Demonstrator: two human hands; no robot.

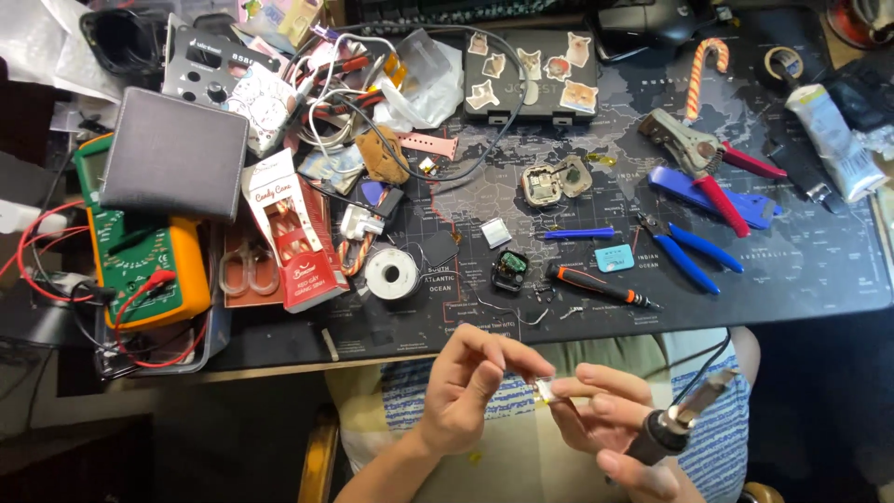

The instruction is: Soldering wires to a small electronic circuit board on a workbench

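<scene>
- One small white part (548, 390) sits in the lap area below the desk edge, pinched between both hands; it is too small to make out further.
- The left hand (470, 387) has its fingers curled, with thumb and forefinger tips closed on the left end of the white part.
- The right hand (610, 424) holds the part's right end with its upper fingertips, while its lower fingers wrap one black-handled soldering iron (675, 419), whose cord runs up toward the desk.
- On the dark map-printed desk mat (801, 270) just above the hands lie one orange-and-black screwdriver (601, 285), one small black opened device (509, 270) and one spool of solder (392, 273).
- Farther up: one blue plastic pry tool (577, 233), one opened round casing (549, 182) and one black case with cat stickers (531, 79).
- To the right lie two pliers-type tools: blue-handled cutters (689, 251) and a red-handled stripper (703, 158).
- At far left sit one yellow-and-green multimeter (149, 265) and one grey flat box (172, 154).
</scene>
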